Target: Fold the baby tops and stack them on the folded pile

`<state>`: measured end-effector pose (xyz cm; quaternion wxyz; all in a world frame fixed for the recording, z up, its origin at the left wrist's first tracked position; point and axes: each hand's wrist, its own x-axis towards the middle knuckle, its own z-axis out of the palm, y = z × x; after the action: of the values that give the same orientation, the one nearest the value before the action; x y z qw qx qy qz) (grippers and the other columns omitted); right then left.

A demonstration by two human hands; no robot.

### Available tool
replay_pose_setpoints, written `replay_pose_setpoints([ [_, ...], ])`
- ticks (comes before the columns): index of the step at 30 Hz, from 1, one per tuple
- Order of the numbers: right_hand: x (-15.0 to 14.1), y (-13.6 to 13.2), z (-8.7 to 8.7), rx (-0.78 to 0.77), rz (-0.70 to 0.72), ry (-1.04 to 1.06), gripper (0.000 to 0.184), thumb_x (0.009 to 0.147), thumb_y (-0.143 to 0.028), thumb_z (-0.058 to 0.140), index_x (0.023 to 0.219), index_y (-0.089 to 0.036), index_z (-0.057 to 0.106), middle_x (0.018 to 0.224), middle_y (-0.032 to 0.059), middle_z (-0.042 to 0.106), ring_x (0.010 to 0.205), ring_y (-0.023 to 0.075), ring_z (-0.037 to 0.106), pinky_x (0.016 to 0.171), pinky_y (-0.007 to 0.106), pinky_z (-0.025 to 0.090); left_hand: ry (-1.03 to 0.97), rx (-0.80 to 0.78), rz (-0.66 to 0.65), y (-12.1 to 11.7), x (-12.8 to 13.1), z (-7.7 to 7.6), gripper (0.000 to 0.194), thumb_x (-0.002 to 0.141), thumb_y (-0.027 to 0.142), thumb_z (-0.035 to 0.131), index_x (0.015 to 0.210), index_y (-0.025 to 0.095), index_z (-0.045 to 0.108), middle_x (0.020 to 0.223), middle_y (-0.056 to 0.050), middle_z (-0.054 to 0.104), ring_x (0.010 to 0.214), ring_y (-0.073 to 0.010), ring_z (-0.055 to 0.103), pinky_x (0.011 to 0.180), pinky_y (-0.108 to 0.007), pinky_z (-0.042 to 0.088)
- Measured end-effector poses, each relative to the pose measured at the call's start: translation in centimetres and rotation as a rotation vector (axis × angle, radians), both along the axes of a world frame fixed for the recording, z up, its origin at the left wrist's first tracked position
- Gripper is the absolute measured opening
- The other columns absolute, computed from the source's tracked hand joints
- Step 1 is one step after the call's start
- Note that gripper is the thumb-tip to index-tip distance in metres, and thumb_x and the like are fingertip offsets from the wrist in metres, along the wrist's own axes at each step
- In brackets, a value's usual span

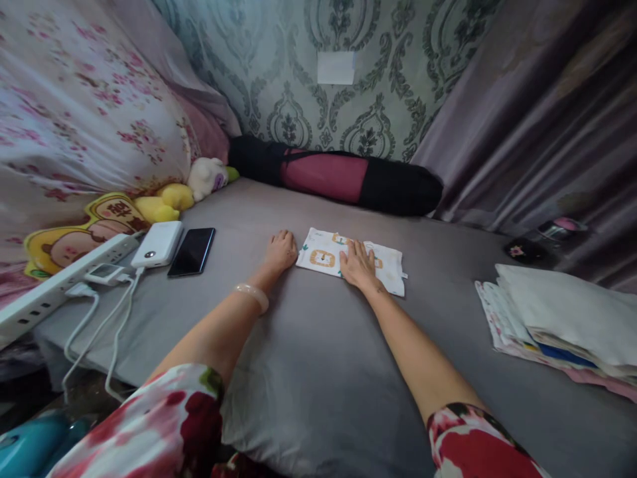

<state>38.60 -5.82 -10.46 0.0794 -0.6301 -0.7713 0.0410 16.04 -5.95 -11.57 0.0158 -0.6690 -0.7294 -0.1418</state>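
A small white folded cloth with orange lion prints lies flat on the grey bed sheet. My right hand rests open on the cloth, fingers spread and pressed flat. My left hand sits at the cloth's left edge with its fingers curled under; whether it pinches the edge is hidden. A pale bangle circles my left wrist.
A stack of folded cloths lies at the right. A black phone, a white power bank, a power strip with cables and plush toys sit at the left. A black and maroon bolster lies against the wall.
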Motion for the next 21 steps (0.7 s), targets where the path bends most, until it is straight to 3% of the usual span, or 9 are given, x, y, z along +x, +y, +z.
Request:
replay_pose_setpoints([
  [5, -0.2, -0.2, -0.8, 0.030, -0.002, -0.009, 0.060, 0.099, -0.038, 0.020, 0.150, -0.007, 0.028, 0.156, 0.0146, 0.028, 0.144, 0.0275, 0.020, 0.117, 0.050, 0.011, 0.011, 0.019, -0.003, -0.1, 0.5, 0.0, 0.038, 0.096, 0.023, 0.028, 0.118, 0.012, 0.057, 0.131, -0.015, 0.057, 0.122, -0.0254, 0.051, 0.105, -0.039, 0.037],
  [11, -0.4, 0.1, 0.0, -0.032, -0.020, -0.016, 0.060, 0.097, -0.036, 0.024, 0.149, -0.006, 0.028, 0.156, 0.0166, 0.029, 0.144, 0.0294, 0.021, 0.116, 0.052, 0.013, -0.006, -0.016, 0.013, -0.4, 0.6, 0.4, 0.040, 0.096, 0.022, 0.026, 0.121, 0.012, 0.055, 0.136, -0.016, 0.053, 0.128, -0.0261, 0.046, 0.107, -0.040, 0.033],
  [16, -2.2, 0.6, 1.1, -0.024, -0.002, 0.023, 0.058, 0.096, -0.032, 0.026, 0.146, -0.004, 0.034, 0.156, 0.0181, 0.027, 0.144, 0.0302, 0.021, 0.116, 0.052, 0.013, -0.018, -0.031, 0.021, -0.5, 0.7, 0.7, 0.040, 0.093, 0.021, 0.028, 0.123, 0.012, 0.053, 0.135, -0.017, 0.053, 0.128, -0.0269, 0.045, 0.106, -0.041, 0.034],
  [21, -3.8, 0.8, 0.2, -0.014, 0.034, 0.062, 0.060, 0.098, -0.035, 0.022, 0.150, -0.006, 0.027, 0.158, 0.0165, 0.023, 0.145, 0.0283, 0.017, 0.116, 0.050, 0.011, -0.012, -0.019, 0.017, -0.4, 0.6, 0.3, 0.042, 0.093, 0.022, 0.027, 0.125, 0.013, 0.052, 0.138, -0.017, 0.051, 0.130, -0.0268, 0.043, 0.107, -0.041, 0.032],
])
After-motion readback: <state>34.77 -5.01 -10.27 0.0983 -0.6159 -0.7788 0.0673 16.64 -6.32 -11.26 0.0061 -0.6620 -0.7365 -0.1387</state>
